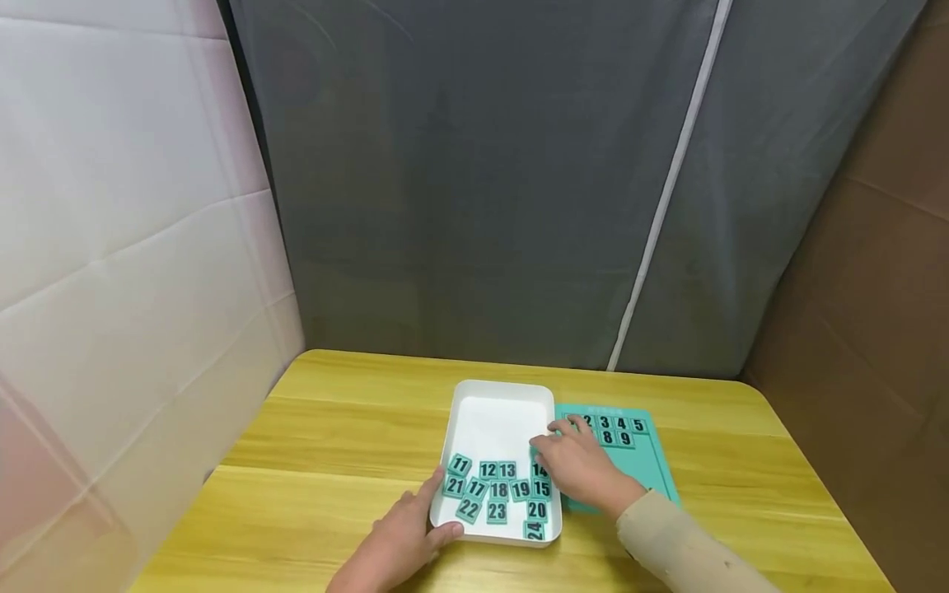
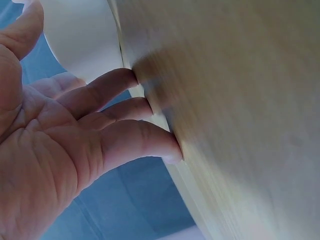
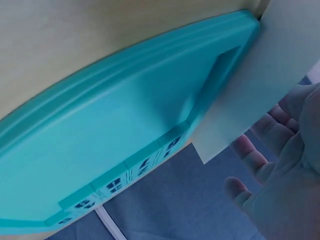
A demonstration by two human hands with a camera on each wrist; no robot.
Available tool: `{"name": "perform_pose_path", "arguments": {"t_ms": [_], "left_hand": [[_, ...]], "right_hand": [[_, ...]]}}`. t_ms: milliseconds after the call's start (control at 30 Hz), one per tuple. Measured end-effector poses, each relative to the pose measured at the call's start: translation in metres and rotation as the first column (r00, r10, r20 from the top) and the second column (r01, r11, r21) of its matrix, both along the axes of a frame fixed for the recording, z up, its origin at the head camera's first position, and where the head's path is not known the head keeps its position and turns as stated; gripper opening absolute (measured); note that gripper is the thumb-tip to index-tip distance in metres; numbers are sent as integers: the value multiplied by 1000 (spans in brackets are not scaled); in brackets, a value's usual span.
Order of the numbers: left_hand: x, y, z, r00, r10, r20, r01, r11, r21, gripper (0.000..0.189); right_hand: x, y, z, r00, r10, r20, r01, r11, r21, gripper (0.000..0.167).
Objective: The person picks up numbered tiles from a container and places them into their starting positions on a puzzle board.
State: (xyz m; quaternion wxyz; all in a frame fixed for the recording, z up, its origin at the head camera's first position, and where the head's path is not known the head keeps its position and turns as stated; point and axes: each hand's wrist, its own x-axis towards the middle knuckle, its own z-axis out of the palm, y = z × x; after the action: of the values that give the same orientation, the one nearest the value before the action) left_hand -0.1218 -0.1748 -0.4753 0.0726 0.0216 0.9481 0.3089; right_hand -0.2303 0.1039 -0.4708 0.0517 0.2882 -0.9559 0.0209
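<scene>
A white tray (image 1: 498,416) holds several teal number tiles in its near half, among them tile 18 (image 1: 499,491) and tile 12 (image 1: 488,470). My left hand (image 1: 404,527) rests at the tray's near-left corner, thumb by the front rim and forefinger along the left wall. Its other fingertips touch the table in the left wrist view. Over the tray's right rim reaches my right hand (image 1: 582,461), its fingertips right at a teal piece (image 1: 534,453) above tile 14. Whether they pinch that piece I cannot tell. The right wrist view shows the other fingers (image 3: 245,152) loosely bent, partly hidden behind the tray wall.
Right beside the tray lies a teal board (image 1: 652,465) with number tiles along its far rows, such as tile 5 (image 1: 638,426) and tile 9 (image 1: 626,439). My right forearm passes over its near part. Wooden table (image 1: 356,428) surrounds both; a grey curtain (image 1: 482,206) hangs behind.
</scene>
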Motion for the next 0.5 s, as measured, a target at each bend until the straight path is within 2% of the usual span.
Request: {"name": "perform_pose_path", "arguments": {"t_ms": [67, 167, 500], "left_hand": [[1, 1, 2, 1000, 4, 5, -4, 1000, -1, 94], [2, 1, 4, 1000, -4, -6, 4, 1000, -2, 94], [6, 0, 3, 1000, -21, -12, 21, 1000, 7, 94]], "right_hand": [[-1, -2, -1, 1000, 1, -18, -1, 1000, 4, 21], [-4, -5, 1, 1000, -23, -2, 23, 1000, 9, 23], [-30, -18, 10, 981, -125, 151, 125, 992, 12, 40]]}}
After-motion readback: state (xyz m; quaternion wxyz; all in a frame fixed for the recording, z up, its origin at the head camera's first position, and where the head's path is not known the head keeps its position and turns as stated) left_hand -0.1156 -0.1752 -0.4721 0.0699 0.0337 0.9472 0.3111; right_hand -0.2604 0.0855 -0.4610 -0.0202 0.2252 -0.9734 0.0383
